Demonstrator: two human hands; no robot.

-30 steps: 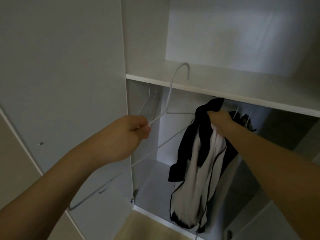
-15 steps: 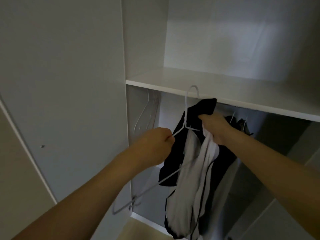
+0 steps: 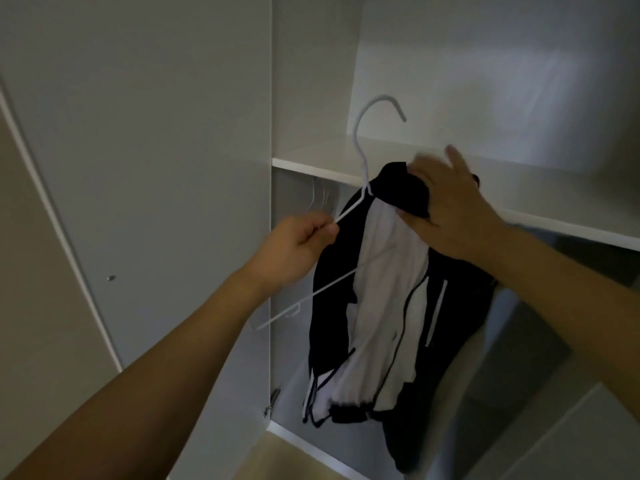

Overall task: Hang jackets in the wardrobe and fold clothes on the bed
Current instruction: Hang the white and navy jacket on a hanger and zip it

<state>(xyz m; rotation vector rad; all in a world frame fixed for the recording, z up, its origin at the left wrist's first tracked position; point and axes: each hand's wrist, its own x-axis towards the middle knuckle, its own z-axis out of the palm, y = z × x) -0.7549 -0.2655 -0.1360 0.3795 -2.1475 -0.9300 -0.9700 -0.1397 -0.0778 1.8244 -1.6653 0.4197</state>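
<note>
Below the wardrobe shelf [image 3: 433,168], at the open compartment, I work a black-and-white jacket [image 3: 388,306] onto a white wire hanger [image 3: 362,157]. My left hand [image 3: 294,251] pinches the hanger's sloping left arm between thumb and curled fingers, just under the shelf edge. My right hand [image 3: 446,209] clutches the jacket's dark collar in front of the shelf edge, thumb underneath, with at least one finger lifted and blurred; I cannot tell how firmly the other fingers grip.

By my reading, the jacket is only partly on: the collar sits against the hanger's neck, while the lower bar and left arm stand bare outside the cloth. The hook rises free above the shelf, caught on nothing. Seating both shoulders and hooking the hanger below the shelf remain, and the folding on the bed is out of view.

Hanging limp below the shelf, the jacket shows a white inner panel, black sleeves and hem band, and thin dark piping. Behind it, deeper under the shelf, dark clothing [image 3: 460,393] already hangs, and spare hangers [image 3: 320,199] dangle at the compartment's left wall.
</note>
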